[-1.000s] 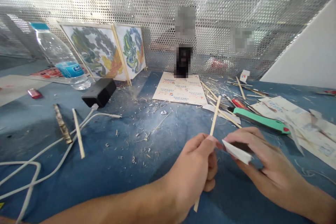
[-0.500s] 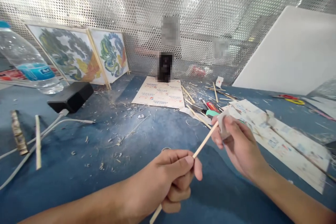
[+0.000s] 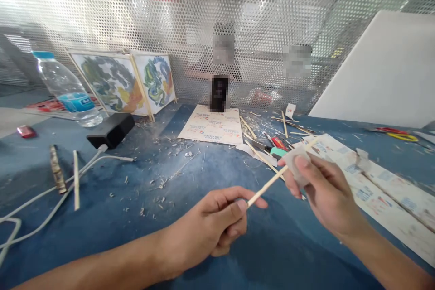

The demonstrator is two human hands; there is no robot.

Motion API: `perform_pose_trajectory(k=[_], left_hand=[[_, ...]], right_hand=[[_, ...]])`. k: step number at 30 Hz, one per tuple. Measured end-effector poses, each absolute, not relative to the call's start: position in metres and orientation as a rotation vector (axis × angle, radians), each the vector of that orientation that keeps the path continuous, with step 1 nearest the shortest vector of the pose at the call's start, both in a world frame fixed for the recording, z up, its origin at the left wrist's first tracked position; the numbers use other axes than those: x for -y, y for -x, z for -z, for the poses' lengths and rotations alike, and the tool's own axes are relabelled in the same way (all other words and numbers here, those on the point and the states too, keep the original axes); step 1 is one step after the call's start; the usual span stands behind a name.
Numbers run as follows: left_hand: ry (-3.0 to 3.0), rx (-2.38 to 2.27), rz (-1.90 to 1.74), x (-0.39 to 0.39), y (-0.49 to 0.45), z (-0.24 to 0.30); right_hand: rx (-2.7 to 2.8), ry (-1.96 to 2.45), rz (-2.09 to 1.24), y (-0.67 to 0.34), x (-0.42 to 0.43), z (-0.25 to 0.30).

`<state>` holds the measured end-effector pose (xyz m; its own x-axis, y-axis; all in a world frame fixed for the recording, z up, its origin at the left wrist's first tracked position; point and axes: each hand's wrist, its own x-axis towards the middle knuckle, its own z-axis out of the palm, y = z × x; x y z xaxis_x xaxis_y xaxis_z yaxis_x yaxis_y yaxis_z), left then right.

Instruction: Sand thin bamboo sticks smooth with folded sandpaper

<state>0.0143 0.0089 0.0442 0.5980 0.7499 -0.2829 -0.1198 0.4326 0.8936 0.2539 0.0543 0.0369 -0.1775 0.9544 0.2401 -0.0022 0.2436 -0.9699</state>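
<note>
Your left hand [image 3: 210, 226] closed over the near end of the thin pale wooden stick [image 3: 267, 186], so you could not see that end. Your right hand [image 3: 322, 190] pinched a small greyish folded pad [image 3: 292, 163] around a stretch of the stick and hid the wood there. The pad's material was too blurred to tell. That hand also covered most of the green-handled tool [image 3: 278, 151]. The small black upright object [image 3: 219, 94] by the mesh was pixelated. The white cable [image 3: 41, 199] ran off the left edge.
</note>
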Motion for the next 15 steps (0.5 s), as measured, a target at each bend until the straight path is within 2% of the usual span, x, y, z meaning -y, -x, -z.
perform_pose_trajectory(k=[7, 12, 15], left_hand=[[-1.129, -0.842, -0.721, -0.008, -0.015, -0.037], [-1.050, -0.801, -0.680, -0.009, -0.015, -0.036], [-0.926, -0.686, -0.654, -0.008, -0.016, -0.035]], right_hand=[[1.817, 1.008, -1.331, -0.235, -0.043, -0.032], [1.497, 1.020, -1.104, -0.249, -0.064, -0.033], [1.422, 1.002, -1.093, -0.251, -0.067, -0.035]])
